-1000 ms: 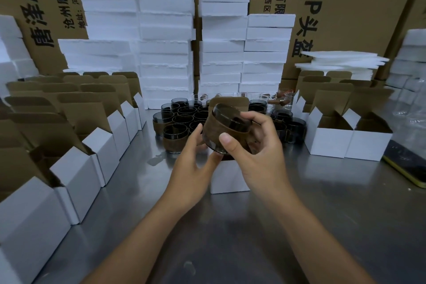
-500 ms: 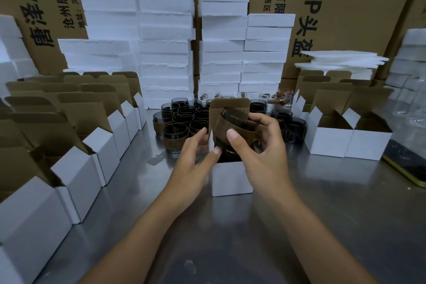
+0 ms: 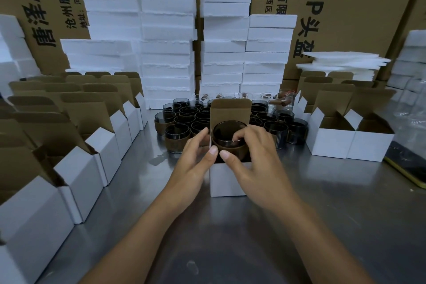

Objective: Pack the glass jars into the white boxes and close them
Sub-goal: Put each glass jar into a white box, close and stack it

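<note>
Our right hand [image 3: 255,163] clamps its grip on the glass jar [image 3: 228,139], fingertips inside the rim. The jar sits half sunk in the open white box [image 3: 227,180] on the table [image 3: 322,196], its base hidden. Our left hand [image 3: 193,163] sits at the box's side flap, and we cannot tell whether that grip closes.
</note>
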Demonstrator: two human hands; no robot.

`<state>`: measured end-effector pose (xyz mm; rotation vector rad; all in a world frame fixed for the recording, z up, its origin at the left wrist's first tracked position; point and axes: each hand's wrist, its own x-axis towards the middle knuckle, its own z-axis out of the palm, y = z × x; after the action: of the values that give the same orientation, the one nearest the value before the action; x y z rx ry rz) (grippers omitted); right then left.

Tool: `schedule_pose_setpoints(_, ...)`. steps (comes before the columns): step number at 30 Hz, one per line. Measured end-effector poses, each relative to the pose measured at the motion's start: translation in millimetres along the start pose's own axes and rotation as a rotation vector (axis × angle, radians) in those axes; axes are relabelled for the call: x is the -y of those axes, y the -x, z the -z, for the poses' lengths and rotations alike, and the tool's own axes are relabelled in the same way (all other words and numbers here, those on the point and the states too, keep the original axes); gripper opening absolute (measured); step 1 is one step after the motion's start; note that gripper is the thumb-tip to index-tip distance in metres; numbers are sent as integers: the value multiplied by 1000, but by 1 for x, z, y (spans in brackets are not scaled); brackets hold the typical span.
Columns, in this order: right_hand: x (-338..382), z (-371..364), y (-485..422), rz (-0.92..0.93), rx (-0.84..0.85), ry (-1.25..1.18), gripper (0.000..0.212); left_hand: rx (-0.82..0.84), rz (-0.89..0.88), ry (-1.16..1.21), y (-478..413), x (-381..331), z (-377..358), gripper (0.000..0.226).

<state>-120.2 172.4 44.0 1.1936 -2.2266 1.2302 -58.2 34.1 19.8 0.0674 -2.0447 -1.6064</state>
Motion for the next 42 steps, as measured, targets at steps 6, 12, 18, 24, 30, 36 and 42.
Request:
schedule_pose_setpoints(6,-2,-2,2,-29,71,59,10,34,-1,63,-1,2,0,58)
schedule_pose_setpoints(12,-8,-2,1,-55,195,130,30,33,-22,44,-1,4,1,61)
schedule_pose_setpoints(18,-5,-3,0,-64,85,1,25,7,11,40,-1,2,2,72)
schedule_pose_setpoints(24,-6,0,-9,-457,-325,-595,20,-37,124,87,-2,1,5,59)
schedule_pose_setpoints(30,-10,-10,-9,-634,-66,-685,42,-47,206,155,-8,5,-1,31)
schedule_pose_setpoints(36,-11,-13,-9,-633,-32,-727,48,-89,197,199,-9,4,-2,20)
schedule_pose_setpoints(42,-13,-14,-11,-580,13,-688,57,-129,196,207,-10,1,-2,32)
